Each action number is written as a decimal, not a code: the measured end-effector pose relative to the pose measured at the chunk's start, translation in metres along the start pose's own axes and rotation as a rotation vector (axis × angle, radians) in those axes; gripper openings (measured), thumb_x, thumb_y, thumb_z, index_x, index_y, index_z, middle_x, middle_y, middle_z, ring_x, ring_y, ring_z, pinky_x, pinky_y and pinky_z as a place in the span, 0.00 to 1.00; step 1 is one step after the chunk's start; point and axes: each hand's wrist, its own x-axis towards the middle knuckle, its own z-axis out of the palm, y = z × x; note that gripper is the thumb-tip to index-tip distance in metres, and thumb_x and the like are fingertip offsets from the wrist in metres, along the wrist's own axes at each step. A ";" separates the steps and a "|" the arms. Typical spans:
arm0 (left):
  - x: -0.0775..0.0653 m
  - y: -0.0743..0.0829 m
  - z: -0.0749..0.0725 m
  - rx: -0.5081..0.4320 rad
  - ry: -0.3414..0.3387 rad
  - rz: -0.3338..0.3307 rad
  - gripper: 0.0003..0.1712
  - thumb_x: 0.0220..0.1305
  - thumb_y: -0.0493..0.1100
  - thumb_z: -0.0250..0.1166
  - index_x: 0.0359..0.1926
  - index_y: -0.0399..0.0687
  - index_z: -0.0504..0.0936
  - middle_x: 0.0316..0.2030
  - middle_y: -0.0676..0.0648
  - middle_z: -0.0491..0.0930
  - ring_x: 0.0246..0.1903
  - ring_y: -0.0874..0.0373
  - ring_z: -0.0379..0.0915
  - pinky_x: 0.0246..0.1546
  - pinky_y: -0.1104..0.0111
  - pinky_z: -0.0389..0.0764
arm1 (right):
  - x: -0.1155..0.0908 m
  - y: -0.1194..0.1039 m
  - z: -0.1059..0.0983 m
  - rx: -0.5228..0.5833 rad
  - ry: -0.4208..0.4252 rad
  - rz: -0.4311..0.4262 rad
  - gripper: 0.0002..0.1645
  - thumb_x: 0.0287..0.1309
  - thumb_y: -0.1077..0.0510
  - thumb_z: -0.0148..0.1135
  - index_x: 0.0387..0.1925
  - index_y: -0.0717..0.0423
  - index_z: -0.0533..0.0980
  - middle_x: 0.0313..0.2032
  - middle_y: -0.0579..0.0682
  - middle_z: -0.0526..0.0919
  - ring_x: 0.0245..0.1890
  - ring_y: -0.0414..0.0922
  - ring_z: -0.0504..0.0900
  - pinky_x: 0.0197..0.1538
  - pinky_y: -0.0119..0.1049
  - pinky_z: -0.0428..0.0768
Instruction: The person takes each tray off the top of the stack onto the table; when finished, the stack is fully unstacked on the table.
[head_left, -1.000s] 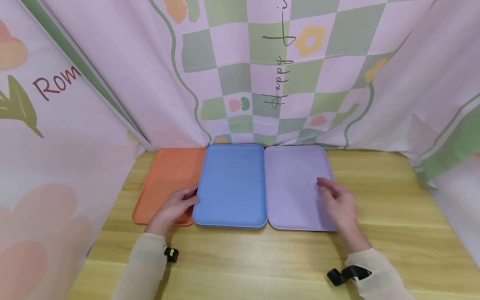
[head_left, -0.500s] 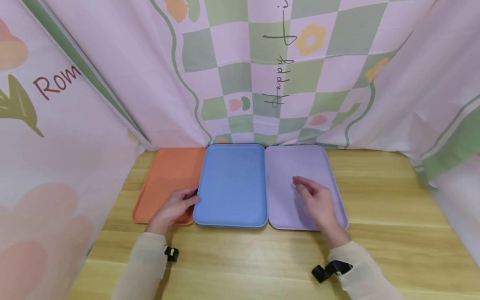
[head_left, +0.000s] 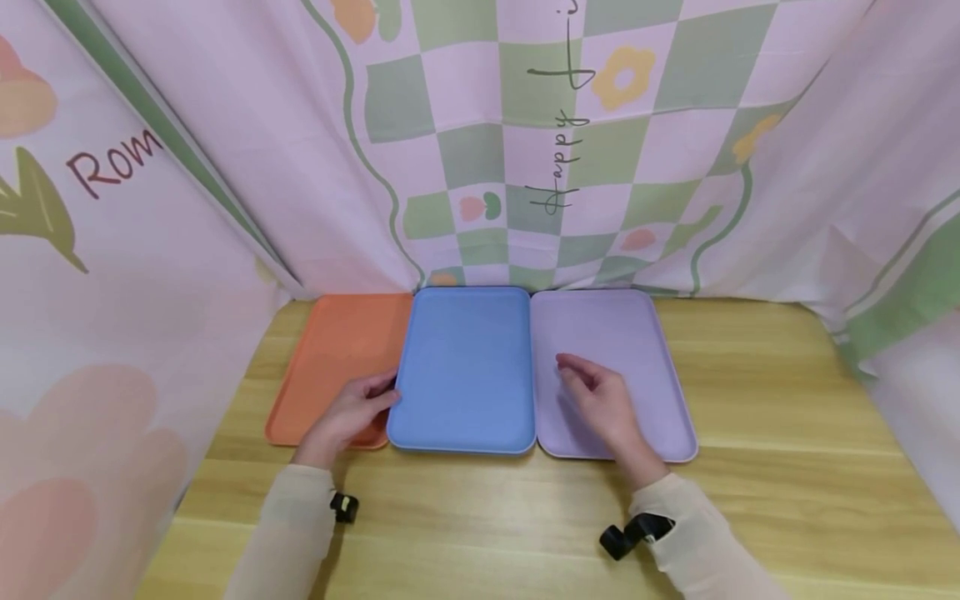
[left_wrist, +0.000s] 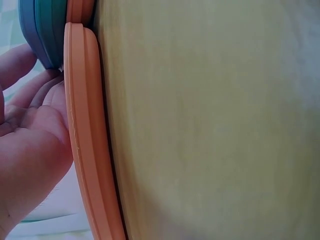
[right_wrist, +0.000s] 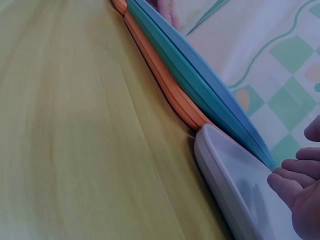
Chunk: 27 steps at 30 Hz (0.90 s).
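Observation:
In the head view, my left hand [head_left: 354, 414] pinches the left edge of the blue tray [head_left: 465, 367], its thumb at the rim, above the orange tray [head_left: 341, 350]. The left wrist view has the fingertips at the lower edge of a teal tray [left_wrist: 51, 30] stacked directly beneath the blue one. Under these, the right wrist view shows another orange tray [right_wrist: 171, 90]. My right hand [head_left: 602, 404] hovers over the purple tray [head_left: 652, 358], fingers loosely extended toward the blue tray, holding nothing.
A wooden table [head_left: 465, 525] carries the row of trays, set against the back curtain [head_left: 540, 150]. Patterned fabric [head_left: 135, 333] also hangs on the left. Small black devices sit at both wrists, the right one [head_left: 626, 537] sticking out over the table.
My right hand has moved left across the purple tray, from its right edge toward the blue tray. The left hand and the trays stay where they were.

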 end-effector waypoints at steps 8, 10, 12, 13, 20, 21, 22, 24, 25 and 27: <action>-0.001 0.001 -0.001 0.003 -0.010 0.002 0.35 0.82 0.41 0.62 0.83 0.43 0.63 0.81 0.37 0.63 0.82 0.42 0.58 0.81 0.48 0.64 | 0.000 0.001 0.019 -0.010 -0.035 -0.006 0.22 0.77 0.62 0.60 0.66 0.68 0.80 0.62 0.65 0.86 0.65 0.60 0.85 0.66 0.32 0.83; -0.001 0.001 -0.001 -0.003 -0.014 0.002 0.35 0.82 0.41 0.62 0.83 0.42 0.62 0.81 0.37 0.63 0.82 0.42 0.57 0.82 0.47 0.63 | -0.001 0.001 0.023 -0.009 -0.046 -0.007 0.23 0.77 0.62 0.60 0.67 0.69 0.79 0.62 0.66 0.86 0.65 0.61 0.85 0.69 0.43 0.83; -0.001 0.002 0.000 -0.006 -0.018 0.002 0.35 0.82 0.40 0.61 0.83 0.42 0.62 0.82 0.37 0.63 0.82 0.42 0.57 0.82 0.48 0.63 | -0.001 0.002 0.027 -0.006 -0.051 -0.003 0.24 0.76 0.62 0.61 0.67 0.70 0.79 0.62 0.67 0.86 0.65 0.61 0.85 0.69 0.47 0.83; -0.001 0.002 -0.001 -0.008 -0.020 0.002 0.35 0.82 0.40 0.61 0.83 0.42 0.62 0.82 0.37 0.63 0.82 0.42 0.57 0.82 0.48 0.63 | -0.002 0.002 0.029 -0.007 -0.053 -0.002 0.24 0.76 0.62 0.61 0.67 0.69 0.79 0.62 0.67 0.86 0.65 0.60 0.85 0.68 0.47 0.83; -0.002 0.003 0.000 -0.008 -0.015 -0.004 0.35 0.82 0.40 0.61 0.83 0.40 0.62 0.82 0.36 0.62 0.82 0.42 0.57 0.82 0.47 0.63 | -0.003 0.005 0.039 0.016 -0.040 0.003 0.25 0.76 0.62 0.63 0.69 0.69 0.78 0.63 0.66 0.85 0.65 0.60 0.85 0.68 0.48 0.83; -0.002 0.003 0.000 -0.008 -0.014 -0.004 0.35 0.82 0.40 0.61 0.83 0.40 0.62 0.82 0.36 0.62 0.82 0.42 0.57 0.82 0.48 0.63 | -0.004 0.006 0.039 0.015 -0.041 0.006 0.25 0.76 0.62 0.63 0.69 0.68 0.78 0.64 0.66 0.84 0.65 0.59 0.85 0.69 0.49 0.82; -0.002 0.003 0.000 -0.007 -0.014 -0.004 0.35 0.82 0.40 0.61 0.83 0.40 0.62 0.82 0.36 0.62 0.82 0.42 0.57 0.82 0.48 0.63 | -0.004 0.007 0.040 0.011 -0.042 0.007 0.25 0.76 0.62 0.63 0.69 0.68 0.78 0.65 0.65 0.84 0.66 0.59 0.85 0.69 0.50 0.82; -0.002 0.002 0.000 -0.005 -0.015 0.000 0.35 0.82 0.40 0.61 0.83 0.40 0.62 0.82 0.36 0.62 0.82 0.42 0.57 0.82 0.48 0.63 | -0.005 0.008 0.041 -0.002 -0.039 0.009 0.26 0.76 0.61 0.63 0.70 0.67 0.78 0.66 0.64 0.83 0.68 0.58 0.83 0.70 0.50 0.81; -0.002 0.003 0.000 -0.006 -0.016 0.001 0.35 0.82 0.40 0.61 0.83 0.40 0.62 0.82 0.36 0.62 0.82 0.42 0.57 0.82 0.48 0.63 | -0.005 0.009 0.042 -0.006 -0.038 0.010 0.26 0.76 0.61 0.63 0.70 0.66 0.78 0.66 0.64 0.83 0.68 0.58 0.83 0.71 0.50 0.80; -0.002 0.003 0.000 -0.004 -0.017 0.003 0.35 0.82 0.40 0.61 0.83 0.40 0.62 0.82 0.37 0.62 0.83 0.42 0.56 0.82 0.48 0.63 | -0.005 0.010 0.042 -0.011 -0.038 0.007 0.26 0.76 0.61 0.63 0.70 0.66 0.78 0.68 0.63 0.82 0.70 0.58 0.82 0.72 0.50 0.80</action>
